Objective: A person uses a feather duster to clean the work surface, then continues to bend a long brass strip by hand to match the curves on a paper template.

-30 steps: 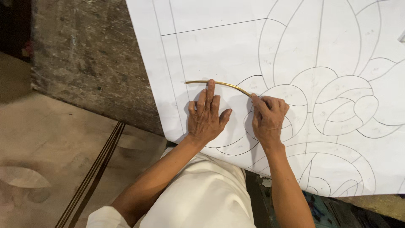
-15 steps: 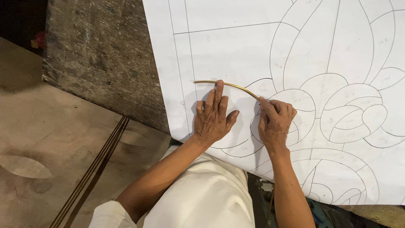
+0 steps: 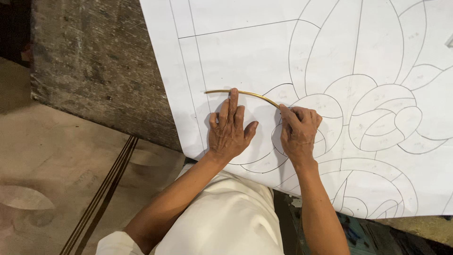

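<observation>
A large white paper sheet (image 3: 245, 52) with a drawn floral line pattern lies over a worktable. On it rests a thin curved brass strip (image 3: 255, 94). My left hand (image 3: 230, 127) lies flat on the paper, its middle finger pressing on the strip near the middle. My right hand (image 3: 298, 130) has its fingers curled and pinches the strip's right end against a drawn curve. The strip's left end juts free past my left hand.
A rough dark stone or wood slab (image 3: 99, 71) shows left of the paper. Several long thin metal strips (image 3: 101, 198) lie on the brown floor at lower left. My white-clad lap (image 3: 226, 222) is below the table edge.
The view has shifted slightly, so the paper and hands sit a little further right in the picture. Both hands keep the same hold on the strip.
</observation>
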